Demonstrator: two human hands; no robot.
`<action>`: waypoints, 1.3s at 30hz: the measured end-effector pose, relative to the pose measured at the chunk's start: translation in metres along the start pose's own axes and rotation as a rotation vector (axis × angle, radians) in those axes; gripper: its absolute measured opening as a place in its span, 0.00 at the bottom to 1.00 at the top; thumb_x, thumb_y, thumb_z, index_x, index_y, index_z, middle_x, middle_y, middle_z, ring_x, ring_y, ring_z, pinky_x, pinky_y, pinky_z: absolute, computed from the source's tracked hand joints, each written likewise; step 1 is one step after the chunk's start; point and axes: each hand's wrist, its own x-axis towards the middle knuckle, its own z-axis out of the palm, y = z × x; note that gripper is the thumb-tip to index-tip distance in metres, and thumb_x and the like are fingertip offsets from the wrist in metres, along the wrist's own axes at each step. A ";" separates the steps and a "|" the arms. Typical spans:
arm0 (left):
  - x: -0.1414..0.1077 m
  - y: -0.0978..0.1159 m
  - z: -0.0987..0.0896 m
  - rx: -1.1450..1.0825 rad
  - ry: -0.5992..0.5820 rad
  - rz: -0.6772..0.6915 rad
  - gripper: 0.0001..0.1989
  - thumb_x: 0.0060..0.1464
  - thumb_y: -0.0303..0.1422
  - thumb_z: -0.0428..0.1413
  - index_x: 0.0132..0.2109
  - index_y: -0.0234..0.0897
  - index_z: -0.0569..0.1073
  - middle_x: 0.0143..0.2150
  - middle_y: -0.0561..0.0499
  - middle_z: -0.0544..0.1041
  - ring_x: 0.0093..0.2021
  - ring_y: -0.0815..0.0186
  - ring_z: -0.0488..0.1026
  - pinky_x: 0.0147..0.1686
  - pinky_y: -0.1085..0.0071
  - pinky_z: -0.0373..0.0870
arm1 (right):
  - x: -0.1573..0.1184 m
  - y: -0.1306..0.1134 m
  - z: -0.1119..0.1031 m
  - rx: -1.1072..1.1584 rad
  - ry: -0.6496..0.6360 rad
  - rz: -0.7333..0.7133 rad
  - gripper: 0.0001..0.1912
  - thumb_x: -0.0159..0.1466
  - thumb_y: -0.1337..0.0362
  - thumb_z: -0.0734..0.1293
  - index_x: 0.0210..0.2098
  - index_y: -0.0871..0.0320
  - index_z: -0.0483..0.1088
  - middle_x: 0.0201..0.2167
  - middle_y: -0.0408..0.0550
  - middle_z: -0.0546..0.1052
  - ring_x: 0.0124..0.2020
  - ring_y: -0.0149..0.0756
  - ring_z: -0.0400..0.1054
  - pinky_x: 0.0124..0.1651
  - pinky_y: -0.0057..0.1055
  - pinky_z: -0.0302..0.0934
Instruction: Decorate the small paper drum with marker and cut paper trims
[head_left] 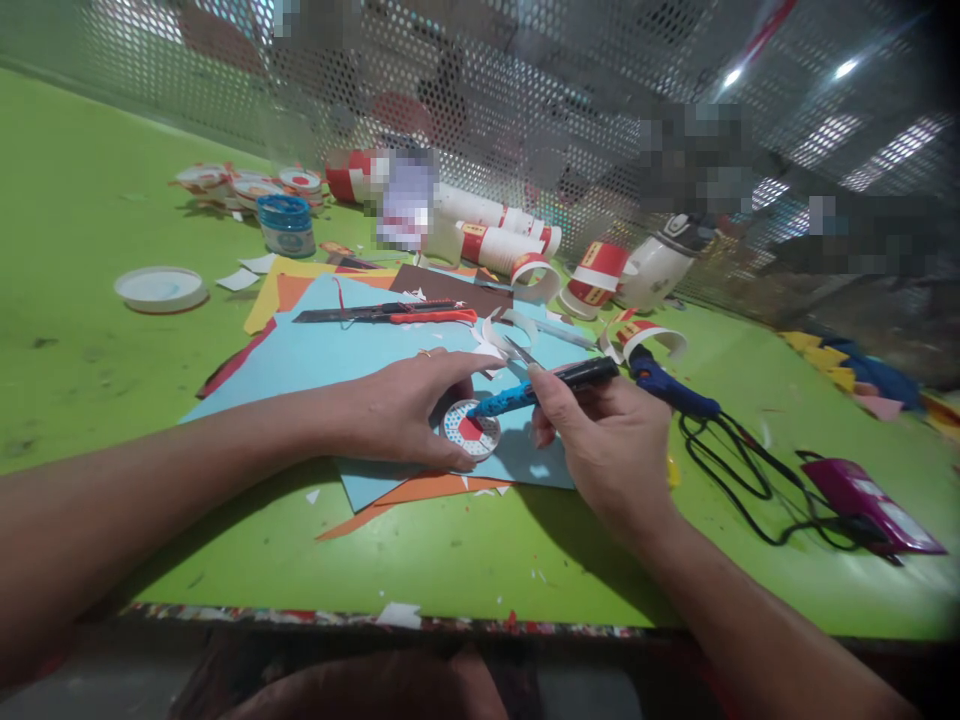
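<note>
My left hand [397, 410] curls its thumb and fingers around a small round white disc [484, 446] with a raised rim, a red centre and blue dots. Pinched in my right hand [611, 440] is a blue marker [510, 398] with a black end, its tip on or just over the disc. A slim silver-grey pointed object [519, 351] shows just above my right fingers; whether they hold it too, I cannot tell. Beneath both hands lies light blue paper [360, 365], over orange sheets. A utility knife and red-handled scissors [431, 317] rest beyond my left hand.
A blue glue gun [675, 385] with a black cable lies right of my right hand, near a magenta box-like object [862, 500]. Behind are cut red-and-white paper cups [596, 280], a white bottle [664, 262], a blue paint jar [286, 228] and a white lid [161, 288].
</note>
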 end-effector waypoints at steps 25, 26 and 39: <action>0.001 0.006 -0.003 -0.022 -0.011 -0.010 0.43 0.46 0.41 0.61 0.67 0.35 0.58 0.45 0.45 0.73 0.45 0.57 0.69 0.45 0.63 0.66 | -0.003 0.000 -0.003 -0.066 0.018 -0.052 0.12 0.60 0.60 0.71 0.24 0.60 0.73 0.15 0.39 0.72 0.16 0.26 0.65 0.20 0.24 0.62; 0.001 0.006 -0.004 -0.022 -0.009 -0.011 0.42 0.46 0.40 0.61 0.67 0.35 0.58 0.45 0.45 0.73 0.45 0.57 0.69 0.46 0.63 0.66 | -0.003 0.000 -0.003 -0.065 0.016 -0.051 0.12 0.60 0.60 0.71 0.24 0.60 0.73 0.15 0.39 0.72 0.16 0.27 0.65 0.20 0.24 0.62; 0.001 0.001 -0.002 -0.031 -0.011 0.023 0.43 0.46 0.40 0.62 0.67 0.38 0.56 0.47 0.45 0.73 0.46 0.57 0.69 0.45 0.63 0.66 | -0.003 -0.003 -0.006 -0.128 -0.063 -0.147 0.09 0.60 0.61 0.71 0.28 0.60 0.73 0.18 0.39 0.73 0.19 0.28 0.66 0.25 0.26 0.62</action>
